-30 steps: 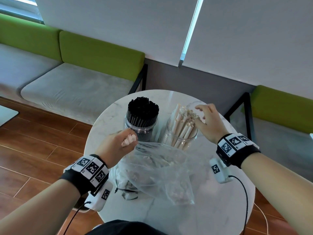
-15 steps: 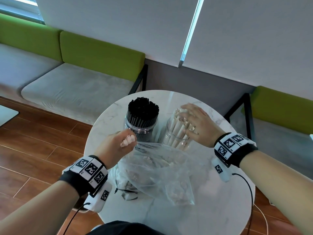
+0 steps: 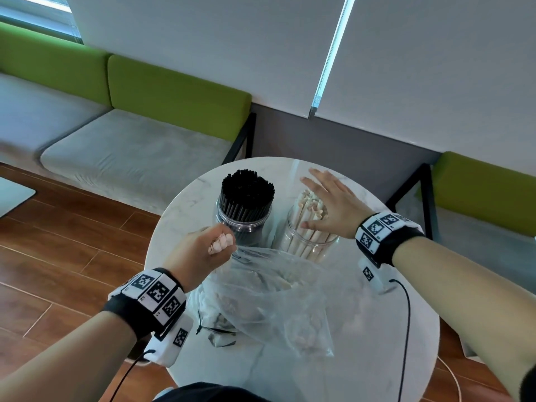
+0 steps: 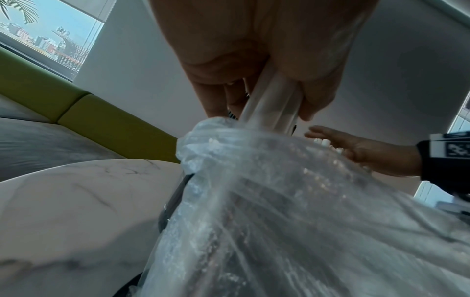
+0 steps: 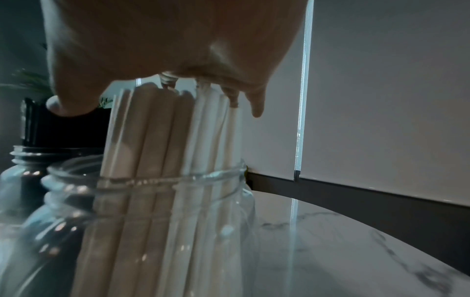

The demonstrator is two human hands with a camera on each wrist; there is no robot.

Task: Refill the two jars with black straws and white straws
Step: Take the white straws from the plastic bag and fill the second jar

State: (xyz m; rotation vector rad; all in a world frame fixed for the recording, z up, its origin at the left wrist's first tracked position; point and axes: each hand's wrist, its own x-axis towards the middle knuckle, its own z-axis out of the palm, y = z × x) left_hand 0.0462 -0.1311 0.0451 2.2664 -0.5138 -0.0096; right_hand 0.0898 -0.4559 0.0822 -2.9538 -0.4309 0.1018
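Observation:
Two clear jars stand at the far side of the round marble table point(image 3: 377, 358). The left jar point(image 3: 243, 227) is packed with black straws point(image 3: 246, 192). The right jar point(image 3: 307, 242) holds white straws point(image 3: 307, 207), standing upright in the right wrist view point(image 5: 165, 130). My right hand point(image 3: 330, 204) lies flat and open on the tops of these straws, fingers straight. My left hand point(image 3: 211, 248) grips a small bunch of white straws point(image 4: 269, 104) at the mouth of a clear plastic bag point(image 3: 275, 294), which lies in front of the jars.
A black cord point(image 3: 214, 329) lies under the bag by my left wrist. A grey and green bench point(image 3: 130, 146) runs along the wall behind the table. Wooden floor point(image 3: 58, 256) lies to the left. My right wrist cable point(image 3: 406, 329) trails over the table.
My right hand went from picking at the white straw tips with bent fingers to lying flat on top of them. The left hand kept its grip and place.

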